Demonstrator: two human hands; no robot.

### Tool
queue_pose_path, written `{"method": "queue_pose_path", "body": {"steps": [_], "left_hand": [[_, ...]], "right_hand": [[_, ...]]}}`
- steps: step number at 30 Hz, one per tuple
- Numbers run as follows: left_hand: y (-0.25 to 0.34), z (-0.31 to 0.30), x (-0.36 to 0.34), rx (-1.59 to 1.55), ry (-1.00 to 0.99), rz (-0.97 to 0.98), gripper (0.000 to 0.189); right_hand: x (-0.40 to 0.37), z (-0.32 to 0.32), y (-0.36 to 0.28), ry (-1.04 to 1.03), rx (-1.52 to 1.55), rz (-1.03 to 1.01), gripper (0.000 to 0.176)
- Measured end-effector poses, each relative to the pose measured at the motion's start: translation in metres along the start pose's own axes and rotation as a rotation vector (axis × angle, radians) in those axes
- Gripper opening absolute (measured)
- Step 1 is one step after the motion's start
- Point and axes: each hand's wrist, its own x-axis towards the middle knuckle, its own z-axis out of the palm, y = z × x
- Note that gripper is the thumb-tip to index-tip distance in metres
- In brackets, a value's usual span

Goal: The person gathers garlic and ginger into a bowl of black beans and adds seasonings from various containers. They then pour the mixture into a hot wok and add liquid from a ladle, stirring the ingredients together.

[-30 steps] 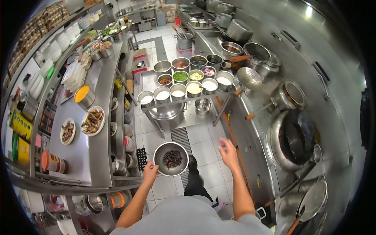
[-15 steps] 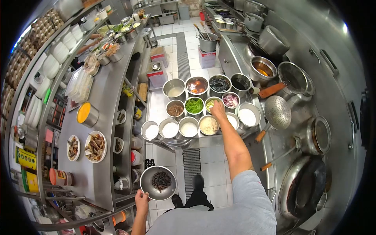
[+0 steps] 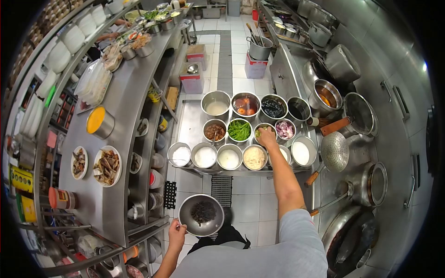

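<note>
My left hand (image 3: 177, 233) grips the rim of a steel mixing bowl (image 3: 189, 226), which holds a heap of small dark pieces (image 3: 203, 212). The bowl is held out in front of my body, above the floor. Over at the steel counter, my right hand (image 3: 266, 137) reaches into a small pot of pale green chopped pieces (image 3: 259, 130). Its fingers are bunched downward, and their tips are hidden in the pot. Beside that pot stand a pot of cut green stalks (image 3: 239, 130), a pot of sliced purple onion (image 3: 285, 129) and a pot of beige paste (image 3: 254, 158).
Pots of white powder (image 3: 205, 156) line the counter's front edge. Behind are pots of dark liquid (image 3: 298, 109). To my right lie a perforated ladle (image 3: 334, 152) and a large wok (image 3: 331, 231). A steel table (image 3: 106, 204) on my left carries plates of dried pieces (image 3: 107, 166).
My view has shifted slightly. My right hand has sunk lower over the pot of pale green pieces. My left hand has brought the mixing bowl a little right, closer to my body.
</note>
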Motion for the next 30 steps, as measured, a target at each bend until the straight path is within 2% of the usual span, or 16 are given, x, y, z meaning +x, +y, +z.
{"method": "queue_pose_path", "body": {"steps": [3, 7, 11, 21, 30], "left_hand": [[-0.002, 0.005, 0.003, 0.032, -0.021, 0.016, 0.011], [-0.001, 0.015, 0.010, 0.003, -0.032, 0.045, 0.011], [0.004, 0.019, 0.014, 0.052, -0.035, 0.032, 0.011], [-0.003, 0.025, 0.020, 0.081, -0.030, 0.003, 0.012], [-0.012, 0.033, 0.028, 0.068, -0.085, 0.002, 0.018]], "right_hand": [[0.005, 0.012, 0.006, 0.122, -0.063, -0.056, 0.050], [0.000, 0.005, 0.001, 0.094, 0.063, -0.016, 0.040], [0.003, 0.011, 0.008, 0.074, 0.055, -0.039, 0.045], [-0.005, 0.017, 0.016, 0.339, 0.169, -0.139, 0.034], [0.000, 0.003, 0.029, 0.168, 0.193, -0.197, 0.032]]}}
